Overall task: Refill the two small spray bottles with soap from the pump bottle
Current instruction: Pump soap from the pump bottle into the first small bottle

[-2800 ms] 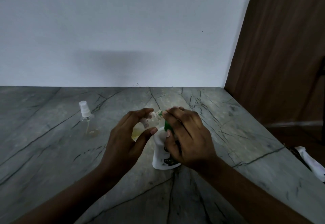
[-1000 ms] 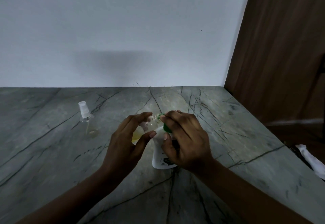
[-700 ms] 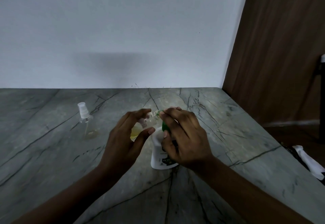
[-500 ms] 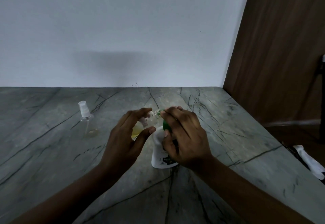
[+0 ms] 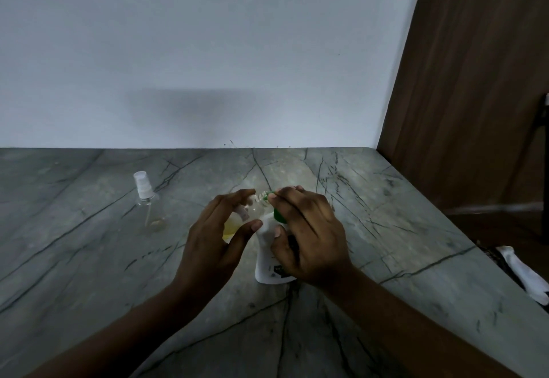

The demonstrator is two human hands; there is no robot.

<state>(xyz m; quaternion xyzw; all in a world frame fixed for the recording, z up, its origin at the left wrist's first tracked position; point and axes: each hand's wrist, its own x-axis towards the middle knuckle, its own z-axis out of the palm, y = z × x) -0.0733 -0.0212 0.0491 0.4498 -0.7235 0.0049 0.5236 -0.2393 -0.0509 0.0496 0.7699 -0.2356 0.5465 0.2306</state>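
A white pump bottle (image 5: pixel 269 262) with a green pump head (image 5: pixel 277 217) stands on the grey marble counter (image 5: pixel 89 259). My right hand (image 5: pixel 309 235) covers its top, fingers pressed on the pump. My left hand (image 5: pixel 214 238) is shut on a small clear spray bottle (image 5: pixel 252 211), uncapped, tilted with its threaded neck against the green nozzle; yellowish soap (image 5: pixel 230 227) shows inside it. A second small clear spray bottle (image 5: pixel 147 199) with a white sprayer cap stands upright to the left, apart from both hands.
A white wall rises at the counter's back edge. A brown wooden panel (image 5: pixel 475 95) stands at the right. Past the counter's right edge, lower down, lies a white object (image 5: pixel 523 273) on a dark floor.
Both hands stay on the bottles in nearly the same pose; only slight shifts of the hands and of the camera show between frames.
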